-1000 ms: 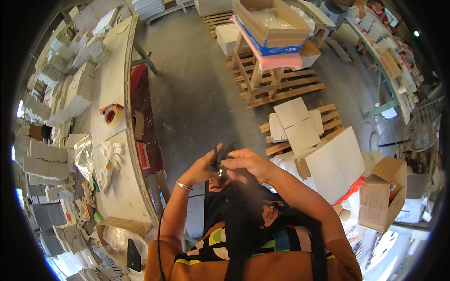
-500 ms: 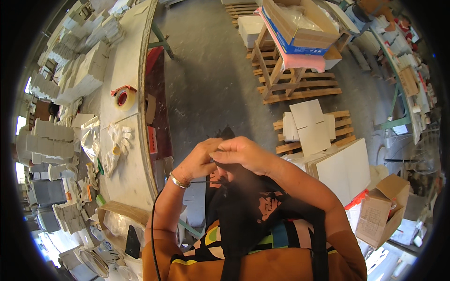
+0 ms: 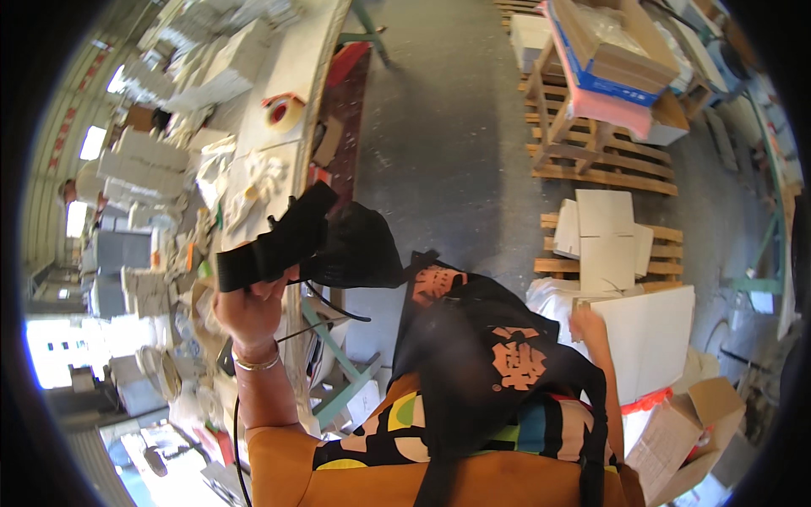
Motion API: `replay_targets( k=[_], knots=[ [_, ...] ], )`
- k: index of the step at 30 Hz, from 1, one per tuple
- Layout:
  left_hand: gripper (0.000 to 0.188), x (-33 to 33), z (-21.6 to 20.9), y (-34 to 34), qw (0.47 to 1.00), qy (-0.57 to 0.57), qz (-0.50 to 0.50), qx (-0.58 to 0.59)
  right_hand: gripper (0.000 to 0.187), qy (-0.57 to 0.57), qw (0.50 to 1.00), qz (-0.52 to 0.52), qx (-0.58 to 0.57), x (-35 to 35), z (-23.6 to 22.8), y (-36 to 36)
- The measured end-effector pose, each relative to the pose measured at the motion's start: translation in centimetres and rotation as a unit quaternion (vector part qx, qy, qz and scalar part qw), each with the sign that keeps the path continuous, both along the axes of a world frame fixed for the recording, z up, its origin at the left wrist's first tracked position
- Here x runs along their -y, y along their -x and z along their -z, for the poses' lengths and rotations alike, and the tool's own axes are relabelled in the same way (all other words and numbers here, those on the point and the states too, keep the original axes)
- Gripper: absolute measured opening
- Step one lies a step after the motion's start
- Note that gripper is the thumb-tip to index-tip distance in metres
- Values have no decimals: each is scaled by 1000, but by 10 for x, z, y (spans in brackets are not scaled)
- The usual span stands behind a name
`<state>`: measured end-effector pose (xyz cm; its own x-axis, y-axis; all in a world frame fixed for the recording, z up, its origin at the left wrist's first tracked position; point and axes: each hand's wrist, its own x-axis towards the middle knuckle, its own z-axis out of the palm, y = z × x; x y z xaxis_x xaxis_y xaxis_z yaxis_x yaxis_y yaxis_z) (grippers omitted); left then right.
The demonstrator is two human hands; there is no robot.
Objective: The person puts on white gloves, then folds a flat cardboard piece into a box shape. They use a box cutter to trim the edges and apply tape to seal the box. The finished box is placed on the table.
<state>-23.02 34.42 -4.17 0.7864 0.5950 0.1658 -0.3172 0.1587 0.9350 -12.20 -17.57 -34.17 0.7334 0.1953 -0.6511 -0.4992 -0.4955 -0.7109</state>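
My left hand point(image 3: 249, 317), with a metal bracelet at the wrist, is raised at the left and closed around a wide black strap point(image 3: 274, 241). A black cap-like fabric piece point(image 3: 363, 249) hangs beside the strap, and thin black cables trail below. My right hand point(image 3: 585, 323) is low at the right, beside a large white board point(image 3: 642, 329). Its fingers look curled, and nothing shows in them. A black apron point(image 3: 481, 338) with orange print covers my front over a colourful patterned top.
A long worktable point(image 3: 287, 156) at the left bears a tape dispenser point(image 3: 283, 111), pale gloves and stacked white pieces. Right of the aisle stand wooden pallets point(image 3: 608, 169), a large open carton point(image 3: 621, 51) on a stand and an open brown box point(image 3: 676, 439). Another person appears far left.
My hands were together in front of me. They have parted: the left has moved left with the black strap, and the right has dropped to the right. The view has shifted too.
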Motion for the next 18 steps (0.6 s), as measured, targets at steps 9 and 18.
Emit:
replay_targets(
  k=[9,18],
  knots=[
    [23,43,-55,137,905,-356,-229,-40,21,196,966,32,-164,139,126,136],
    [23,125,-104,201,941,-243,-196,-131,21,118,980,124,-101,97,178,144]
  ],
)
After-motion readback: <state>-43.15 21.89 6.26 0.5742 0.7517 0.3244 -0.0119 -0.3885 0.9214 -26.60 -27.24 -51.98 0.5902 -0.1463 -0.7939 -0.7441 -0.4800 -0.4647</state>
